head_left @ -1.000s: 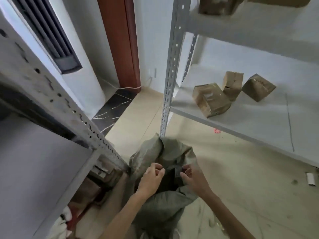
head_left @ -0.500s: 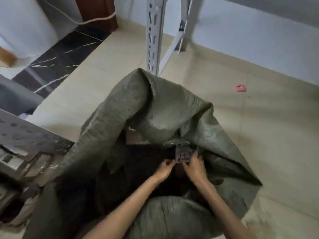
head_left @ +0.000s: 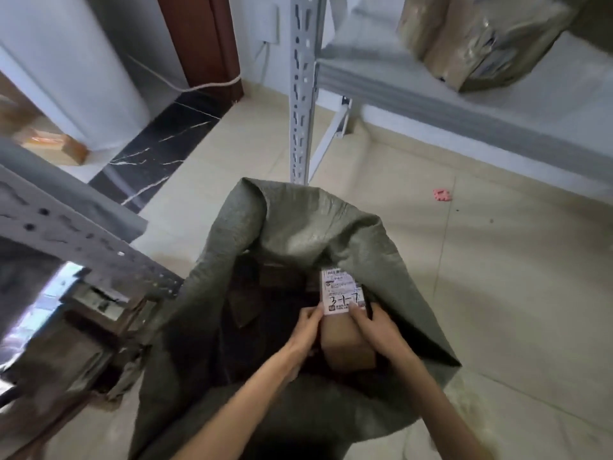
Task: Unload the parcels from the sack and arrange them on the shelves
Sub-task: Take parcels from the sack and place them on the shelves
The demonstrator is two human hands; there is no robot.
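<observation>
A grey-green woven sack point(head_left: 298, 234) stands open on the floor below me. Inside its mouth I hold a small brown cardboard parcel point(head_left: 345, 343) with a white shipping label marked by hand. My left hand point(head_left: 306, 330) grips the parcel's left side and my right hand point(head_left: 378, 327) grips its right side, thumb on the label. More brown parcels lie dark and indistinct deeper in the sack. The white shelf point(head_left: 497, 104) at the upper right carries a taped brown parcel point(head_left: 477, 34).
A perforated grey shelf upright point(head_left: 302, 94) rises just behind the sack. Another rack point(head_left: 49, 214) with stored boxes stands at the left. A small pink scrap point(head_left: 441, 195) lies on the beige tiled floor to the right. A white cable runs past a brown door frame.
Both hands went from the sack's rim down into it, closed on a labelled parcel, and raised it toward the sack's mouth. The view dipped low, then lifted so the shelf shows again.
</observation>
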